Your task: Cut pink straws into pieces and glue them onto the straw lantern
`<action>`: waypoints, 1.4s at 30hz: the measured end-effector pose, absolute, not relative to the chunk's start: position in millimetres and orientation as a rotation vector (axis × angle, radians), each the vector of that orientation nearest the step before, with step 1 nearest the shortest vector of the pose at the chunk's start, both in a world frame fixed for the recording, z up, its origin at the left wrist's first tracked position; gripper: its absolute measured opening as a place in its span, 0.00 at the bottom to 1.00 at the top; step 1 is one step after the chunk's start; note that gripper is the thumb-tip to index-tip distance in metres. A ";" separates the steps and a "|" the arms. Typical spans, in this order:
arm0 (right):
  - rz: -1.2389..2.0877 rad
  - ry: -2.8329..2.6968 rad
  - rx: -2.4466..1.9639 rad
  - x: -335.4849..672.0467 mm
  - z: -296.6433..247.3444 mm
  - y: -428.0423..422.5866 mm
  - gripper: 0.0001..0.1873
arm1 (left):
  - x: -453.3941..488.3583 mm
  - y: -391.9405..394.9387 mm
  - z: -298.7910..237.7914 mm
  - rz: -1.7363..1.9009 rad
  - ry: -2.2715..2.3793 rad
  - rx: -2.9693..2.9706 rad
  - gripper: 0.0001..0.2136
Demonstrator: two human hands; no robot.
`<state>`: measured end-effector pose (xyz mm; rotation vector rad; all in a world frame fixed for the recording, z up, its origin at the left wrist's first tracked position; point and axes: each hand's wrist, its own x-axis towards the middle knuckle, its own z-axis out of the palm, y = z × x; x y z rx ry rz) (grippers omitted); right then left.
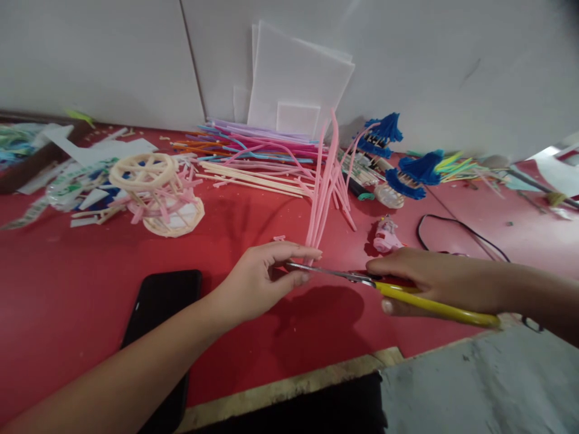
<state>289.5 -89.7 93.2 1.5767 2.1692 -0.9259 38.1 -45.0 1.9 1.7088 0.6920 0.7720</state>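
Note:
Several long pink pipe cleaners (pixel 322 193) stand up in a bunch from my left hand (pixel 265 277), whose fingers and thumb pinch them near their lower ends. My right hand (pixel 420 274) grips a pair of scissors with yellow handles (pixel 420 302). The metal blades reach left across the foot of the bunch, between my left thumb and fingers. Whether the blades have cut through cannot be made out. Just beyond my right hand lies a pink glue gun (pixel 386 235) on the red table (pixel 235 241).
A wheel-like model of cream and pink pipe cleaners (pixel 156 193) stands at left. Coloured pipe cleaners (pixel 253 144) lie along the wall near white sheets (pixel 298 78). Blue fringed pieces (pixel 414 175) sit back right, beside a black cable (pixel 465 223). A black phone (pixel 169 301) lies near my left forearm.

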 end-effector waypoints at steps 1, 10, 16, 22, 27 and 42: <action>-0.935 2.135 1.576 289.2 92.6 -89.8 0.22 | 38.0 -45.2 1.8 0.766 0.688 1.698 0.14; -0.714 2.138 1.561 284.5 77.6 -88.9 0.24 | 40.5 -46.7 6.0 0.732 0.690 1.612 0.13; -0.555 2.197 1.561 280.4 73.4 -88.5 0.19 | 39.2 -45.1 2.8 0.745 0.689 1.605 0.14; -0.502 2.295 1.576 291.9 68.3 -85.2 0.21 | 39.0 -42.7 2.5 0.792 0.759 1.555 0.17; -0.482 2.377 1.750 303.8 51.4 -86.7 0.24 | 37.1 -33.1 1.4 0.869 0.959 1.473 0.21; -0.945 2.408 2.307 258.7 35.5 -72.8 0.17 | 38.5 -35.4 4.2 0.922 0.921 1.419 0.21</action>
